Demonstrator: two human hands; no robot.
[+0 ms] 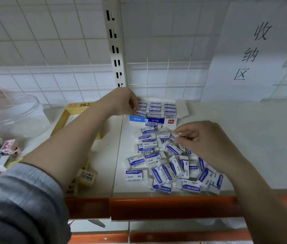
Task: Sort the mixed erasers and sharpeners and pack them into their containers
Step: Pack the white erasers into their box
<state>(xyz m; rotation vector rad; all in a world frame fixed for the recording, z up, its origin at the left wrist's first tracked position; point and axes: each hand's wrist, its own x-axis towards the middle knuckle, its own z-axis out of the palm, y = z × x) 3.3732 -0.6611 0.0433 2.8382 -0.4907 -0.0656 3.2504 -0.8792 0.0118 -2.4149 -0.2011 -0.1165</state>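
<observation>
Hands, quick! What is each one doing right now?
Left hand: fingers curled on an eraser at the box.
Right hand: pinching a loose eraser over the pile.

White wire-grid back panel (51,50) — slotted upright (114,41), paper sign (251,51), orange-edged shelf (174,206).

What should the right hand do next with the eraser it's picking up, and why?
Probably carry that eraser up to the blue-fronted box and slot it in. The right hand pinches it at the top of the loose pile, while the left hand rests at the box's left edge, where rows of packed erasers already stand.
</observation>
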